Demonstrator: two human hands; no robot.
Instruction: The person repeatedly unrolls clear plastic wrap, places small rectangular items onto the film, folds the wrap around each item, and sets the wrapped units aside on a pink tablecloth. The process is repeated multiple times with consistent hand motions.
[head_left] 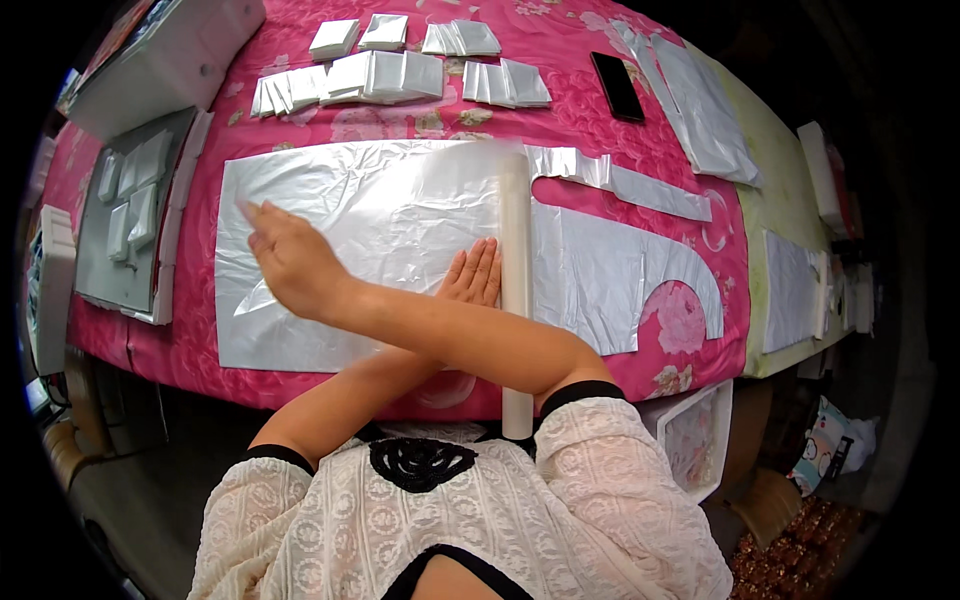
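My forearms cross over a large sheet of shiny silver-white plastic film (390,200) spread on the table. My left hand (474,272) lies flat on the film with its fingers stretched out, beside a pale translucent tube (516,230). This tube stands lengthwise across the plastic and reaches past the table's near edge to my body. Over the left part of the film is my right hand (292,258), its fingers curled together and slightly blurred; anything between them is hidden. Right of the tube lies a white plastic bag with handle strips (590,265), partly spread out.
Several stacks of folded white plastic (385,75) lie at the back, with a black phone (617,87) to their right. More plastic bags (705,110) lie far right. At left are a white box (165,65) and a grey tray (90,255) with small packets. A white bin (695,440) stands below.
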